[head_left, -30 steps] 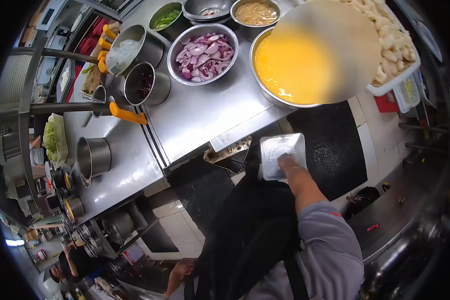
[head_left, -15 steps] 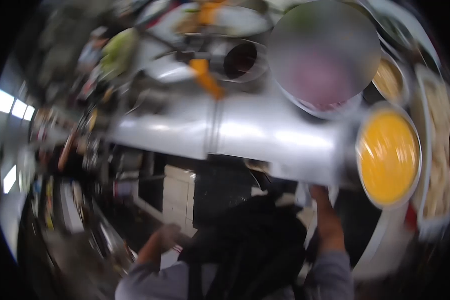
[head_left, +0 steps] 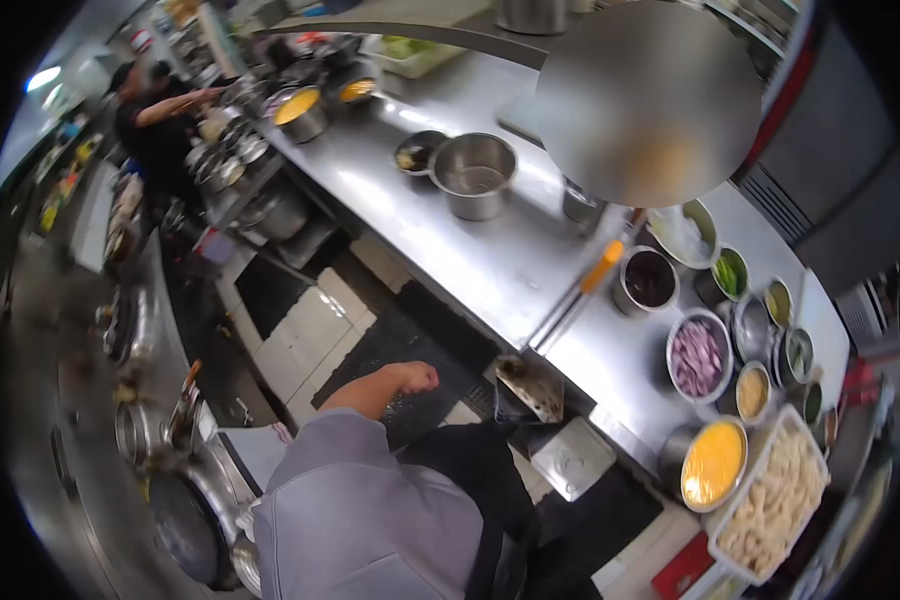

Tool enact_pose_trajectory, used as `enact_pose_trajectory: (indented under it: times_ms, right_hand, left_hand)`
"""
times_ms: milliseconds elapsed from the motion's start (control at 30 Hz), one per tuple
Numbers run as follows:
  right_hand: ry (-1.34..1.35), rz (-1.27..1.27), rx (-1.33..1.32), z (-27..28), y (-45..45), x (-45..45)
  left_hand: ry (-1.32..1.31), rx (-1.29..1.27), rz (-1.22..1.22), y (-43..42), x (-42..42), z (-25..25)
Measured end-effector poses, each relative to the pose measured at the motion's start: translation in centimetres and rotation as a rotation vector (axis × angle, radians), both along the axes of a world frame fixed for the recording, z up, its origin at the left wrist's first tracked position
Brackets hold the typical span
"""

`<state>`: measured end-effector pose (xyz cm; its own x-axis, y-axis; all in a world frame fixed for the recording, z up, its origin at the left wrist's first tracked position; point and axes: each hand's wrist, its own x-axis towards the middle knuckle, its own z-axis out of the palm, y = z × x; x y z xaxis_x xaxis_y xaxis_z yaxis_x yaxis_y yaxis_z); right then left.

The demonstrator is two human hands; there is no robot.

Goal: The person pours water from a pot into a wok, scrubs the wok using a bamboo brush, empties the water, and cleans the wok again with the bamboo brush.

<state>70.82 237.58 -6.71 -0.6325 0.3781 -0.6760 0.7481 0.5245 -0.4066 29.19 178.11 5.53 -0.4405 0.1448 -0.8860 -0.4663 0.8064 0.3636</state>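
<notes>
My left hand (head_left: pixel 415 377) hangs over the dark floor mat (head_left: pixel 385 345), in front of the steel counter (head_left: pixel 410 230). Its fingers are curled in and I see nothing held in them. Closest to it on the counter side are a bin with a stained top (head_left: pixel 530 390) and a square metal lid (head_left: pixel 574 458), both below the counter edge. My right hand does not show. An empty steel pot (head_left: pixel 475 178) and a dark pan (head_left: pixel 420 153) sit on the counter, together with an orange-handled tool (head_left: pixel 602 266), apart from my hand.
At the right stand a pot of yellow liquid (head_left: pixel 714 465), a bowl of chopped purple onion (head_left: pixel 699 355), a pot of dark sauce (head_left: pixel 649 277) and a tray of pale pieces (head_left: pixel 776 500). A wok (head_left: pixel 185 530) lies at lower left. A co-worker (head_left: pixel 155 130) stands far left.
The view has swung, showing more of the counter and the stove side. My left hand now shows farther up, over the mat. My right hand has left the view.
</notes>
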Motion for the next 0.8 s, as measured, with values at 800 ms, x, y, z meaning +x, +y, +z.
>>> enact_pose_trajectory:
  times_ms: [800]
  right_hand:
    - [0.36,-1.436,-0.148,13.4,-0.2,19.3]
  left_hand:
    - [-0.093,-0.065,-0.626,36.0,5.6,11.4]
